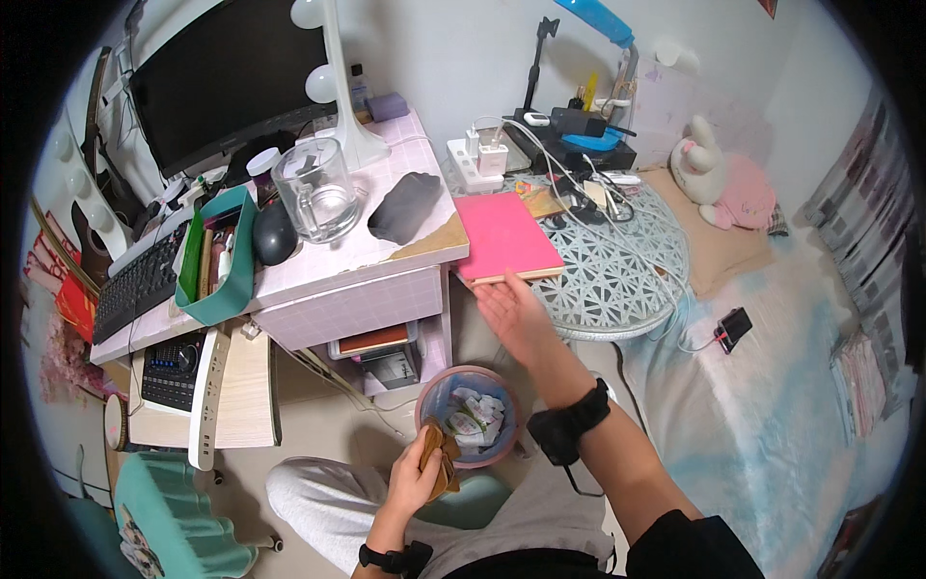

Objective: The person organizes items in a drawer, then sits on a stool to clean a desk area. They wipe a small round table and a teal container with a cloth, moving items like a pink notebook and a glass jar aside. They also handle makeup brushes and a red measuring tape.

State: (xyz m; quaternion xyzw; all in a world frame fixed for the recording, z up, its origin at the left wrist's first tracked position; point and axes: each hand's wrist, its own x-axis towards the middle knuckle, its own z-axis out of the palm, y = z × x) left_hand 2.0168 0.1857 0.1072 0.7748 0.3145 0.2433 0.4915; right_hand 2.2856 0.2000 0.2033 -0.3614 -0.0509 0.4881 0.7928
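Observation:
My left hand (416, 474) is closed around a crumpled brown cloth (439, 463), held over the near rim of a pink and blue waste bin (515, 420). White crumpled wrappers lie in the bin. My right hand (510, 311), palm up with its fingers apart, is at the near edge of a pink-covered book (506, 239); whether the fingertips bear its weight cannot be told. The book lies on a round lattice-patterned table (608, 289), beside the desk corner. A dark grey cloth (406, 208) rests on the desk (362, 264), right of a clear glass mug (316, 192).
A teal organiser box (249, 268), a black mouse (274, 233) and a keyboard (141, 279) are on the desk. Cables and a white power strip (474, 170) lie on the round table. A bed (767, 405) stands to the right, a teal-covered chair (177, 514) to the left.

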